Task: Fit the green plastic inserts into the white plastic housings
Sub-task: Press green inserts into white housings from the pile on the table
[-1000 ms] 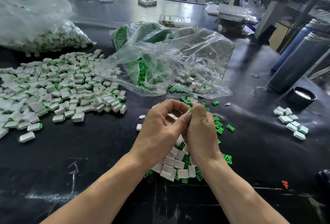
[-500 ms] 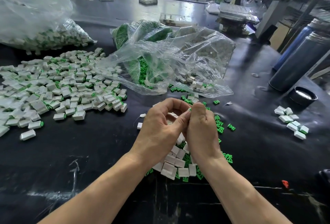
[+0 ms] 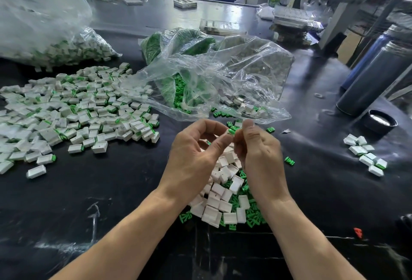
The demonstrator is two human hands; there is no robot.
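Note:
My left hand and my right hand meet fingertip to fingertip above the black table. Between the fingertips shows a small green insert against a white housing, mostly hidden by my fingers; which hand holds which piece I cannot tell. Under my wrists lies a heap of loose white housings mixed with green inserts. A wide spread of housings with green inserts showing in them covers the table at the left.
A crumpled clear bag with green inserts and some housings lies just beyond my hands. Another bag of white and green parts sits far left. A small group of housings, a black lid and two dark flasks stand at the right.
My hands have parted slightly and the left hand's fingers have loosened; the green insert now shows between the fingertips. The piles have not moved.

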